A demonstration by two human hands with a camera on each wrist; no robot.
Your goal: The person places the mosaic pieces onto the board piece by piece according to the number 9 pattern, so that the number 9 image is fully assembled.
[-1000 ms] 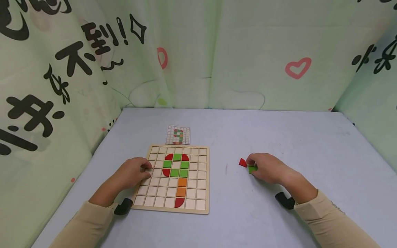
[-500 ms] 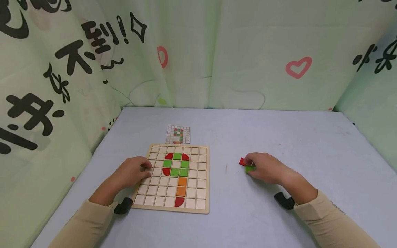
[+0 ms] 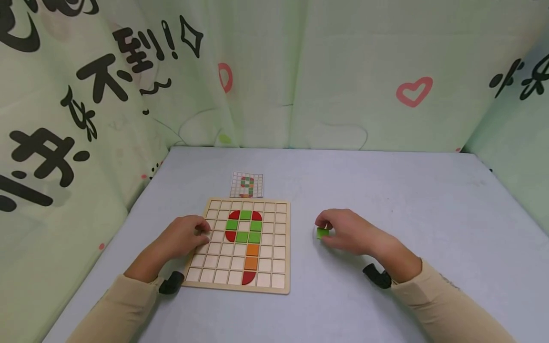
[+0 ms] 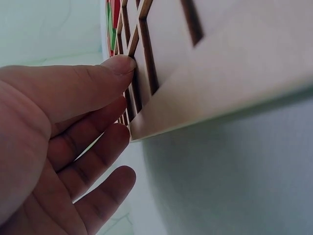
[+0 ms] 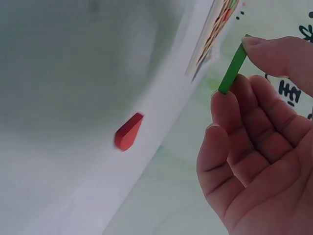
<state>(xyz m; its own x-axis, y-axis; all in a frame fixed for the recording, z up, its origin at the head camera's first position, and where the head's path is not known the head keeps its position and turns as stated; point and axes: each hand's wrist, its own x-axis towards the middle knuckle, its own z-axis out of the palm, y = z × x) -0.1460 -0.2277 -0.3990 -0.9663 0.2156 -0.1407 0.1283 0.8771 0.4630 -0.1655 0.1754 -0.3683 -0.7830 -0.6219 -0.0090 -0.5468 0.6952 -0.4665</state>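
A square wooden grid board [image 3: 279, 267] lies on the table. Its cells hold green and orange squares and red quarter-round tiles in a 9-like shape. My left hand [image 3: 182, 238] holds the board's left edge, the thumb [image 4: 115, 66] on the rim and fingertips against the side. To the right of the board, my right hand [image 3: 353, 233] pinches a green square tile [image 3: 322, 233] between thumb and fingertips. In the right wrist view the green tile [image 5: 234, 68] is edge-on, off the table. A red tile [image 5: 129, 132] lies on the table; my right hand hides it in the head view.
A small printed card [image 3: 246, 185] with a coloured grid pattern lies just behind the board. The white table [image 3: 407, 190] meets a pale green curtain [image 3: 343, 71] at the back and sides. Black bands circle both wrists.
My right hand has picked up the green tile and carried it left towards the board. The red tile beside it stays behind, now covered in the head view. My left hand has not moved.
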